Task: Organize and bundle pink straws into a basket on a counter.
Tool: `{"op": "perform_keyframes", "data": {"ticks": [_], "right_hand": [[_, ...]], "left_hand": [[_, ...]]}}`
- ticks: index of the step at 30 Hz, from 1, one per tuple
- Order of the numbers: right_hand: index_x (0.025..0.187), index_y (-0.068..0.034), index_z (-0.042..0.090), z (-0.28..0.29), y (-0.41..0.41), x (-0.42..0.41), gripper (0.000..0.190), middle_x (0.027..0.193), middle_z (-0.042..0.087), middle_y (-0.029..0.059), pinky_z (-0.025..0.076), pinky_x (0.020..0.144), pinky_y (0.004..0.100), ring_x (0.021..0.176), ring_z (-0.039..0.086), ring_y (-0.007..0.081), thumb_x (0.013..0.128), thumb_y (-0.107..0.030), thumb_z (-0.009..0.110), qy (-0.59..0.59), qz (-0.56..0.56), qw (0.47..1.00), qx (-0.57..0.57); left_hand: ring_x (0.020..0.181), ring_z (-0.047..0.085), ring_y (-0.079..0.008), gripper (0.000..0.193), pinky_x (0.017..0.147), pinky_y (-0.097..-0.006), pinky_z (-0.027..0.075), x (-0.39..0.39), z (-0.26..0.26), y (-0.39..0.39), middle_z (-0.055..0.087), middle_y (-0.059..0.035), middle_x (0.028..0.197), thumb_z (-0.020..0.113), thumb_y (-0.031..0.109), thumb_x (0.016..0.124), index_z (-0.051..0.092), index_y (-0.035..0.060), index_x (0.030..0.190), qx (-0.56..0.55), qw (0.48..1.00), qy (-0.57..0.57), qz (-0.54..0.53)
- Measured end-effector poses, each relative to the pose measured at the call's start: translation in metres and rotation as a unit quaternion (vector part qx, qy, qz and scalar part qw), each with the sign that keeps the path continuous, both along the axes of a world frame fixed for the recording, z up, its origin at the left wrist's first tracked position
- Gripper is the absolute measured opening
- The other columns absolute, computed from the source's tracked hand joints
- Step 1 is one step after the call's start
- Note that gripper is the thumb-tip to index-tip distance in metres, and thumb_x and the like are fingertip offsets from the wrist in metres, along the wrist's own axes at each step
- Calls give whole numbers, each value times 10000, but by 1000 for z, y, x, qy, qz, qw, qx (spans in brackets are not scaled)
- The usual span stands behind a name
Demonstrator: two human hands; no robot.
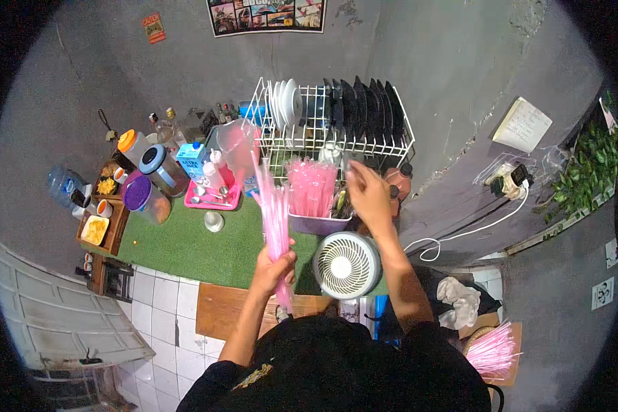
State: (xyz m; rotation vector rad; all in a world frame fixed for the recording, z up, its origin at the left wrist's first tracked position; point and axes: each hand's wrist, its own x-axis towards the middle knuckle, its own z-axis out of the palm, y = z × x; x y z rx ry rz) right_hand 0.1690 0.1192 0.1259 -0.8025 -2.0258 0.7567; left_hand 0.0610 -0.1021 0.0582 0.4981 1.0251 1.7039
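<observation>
My left hand grips a bundle of pink wrapped drinking straws held roughly upright over the green table covering, with clear plastic film around its upper part. Raised beside the dish rack is my right hand, its fingers bent and partly spread; no object shows plainly in it. Just left of that hand, more pink straws stand packed in a lilac plastic container. A round white fan lies nearer to me, below the container.
Behind stands a white wire dish rack with white and black plates. Left are a pink tray with spoons, a milk carton, a purple-lidded container and a wooden box. Dark bottles stand right, by the wall.
</observation>
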Motion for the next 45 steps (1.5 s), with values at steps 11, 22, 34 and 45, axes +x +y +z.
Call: {"op": "perform_keyframes", "data": {"ticks": [11, 22, 34, 45], "right_hand": [[1268, -41, 456, 37, -31, -46, 454, 1062, 588, 100, 456, 853, 258, 979, 556, 135, 847, -115, 609, 133, 299, 917, -229], [1052, -3, 569, 9, -41, -47, 247, 968, 599, 45, 480, 815, 263, 920, 568, 113, 816, -54, 624, 146, 285, 919, -230], [944, 6, 632, -19, -49, -11, 210, 1039, 630, 122, 464, 813, 315, 923, 610, 243, 831, -165, 584, 89, 182, 979, -24], [1315, -41, 383, -9, -103, 119, 465, 1159, 543, 104, 445, 855, 296, 1018, 514, 152, 904, -214, 513, 253, -92, 950, -159]], "left_hand": [[433, 437, -82, 309, 393, -227, 355, 19, 3, 4, 474, 7, 631, 575, 67, 826, 456, 41, 1110, -45, 992, 93, -78], [440, 453, -92, 369, 412, -236, 381, 24, -1, -10, 459, 9, 632, 620, 100, 798, 451, 44, 1121, -52, 991, 77, -92], [431, 453, -97, 321, 379, -230, 359, 23, -6, 2, 493, -17, 657, 594, 87, 812, 457, 14, 1093, -73, 984, 92, -131], [434, 430, -68, 176, 399, -227, 358, 75, -10, 32, 499, 11, 655, 571, 79, 825, 509, 24, 981, -87, 887, 229, -391]]}}
